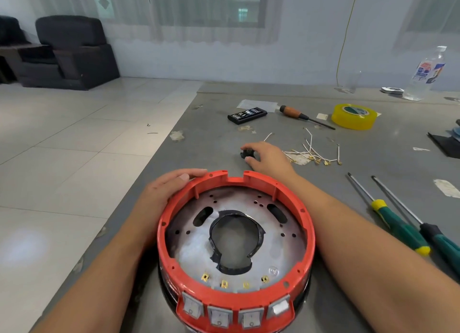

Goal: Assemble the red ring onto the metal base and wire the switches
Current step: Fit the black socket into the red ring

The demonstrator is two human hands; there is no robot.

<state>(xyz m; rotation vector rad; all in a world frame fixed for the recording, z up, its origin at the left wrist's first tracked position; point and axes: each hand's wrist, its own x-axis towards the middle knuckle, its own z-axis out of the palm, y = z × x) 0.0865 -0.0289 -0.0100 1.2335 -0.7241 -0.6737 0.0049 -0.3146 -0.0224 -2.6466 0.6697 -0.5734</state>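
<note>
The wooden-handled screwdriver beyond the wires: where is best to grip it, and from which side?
Grip the wooden-handled screwdriver by its thick handle, probably coming from above. It lies flat on the table, handle at the left, thin shaft pointing right toward the yellow tape roll.

Red ring (308,223) sits on metal base (278,243), four switches (219,316) along its near side.

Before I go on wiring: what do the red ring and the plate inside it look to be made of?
The red ring looks like moulded plastic: even matte orange-red colour, cast ribs and screw bosses along its inner wall. The plate inside it looks like bare sheet metal, dull silver with punched holes and slots and dark staining near its rim. The black lining round its centre opening may be tape or rubber; I cannot tell which.
</note>
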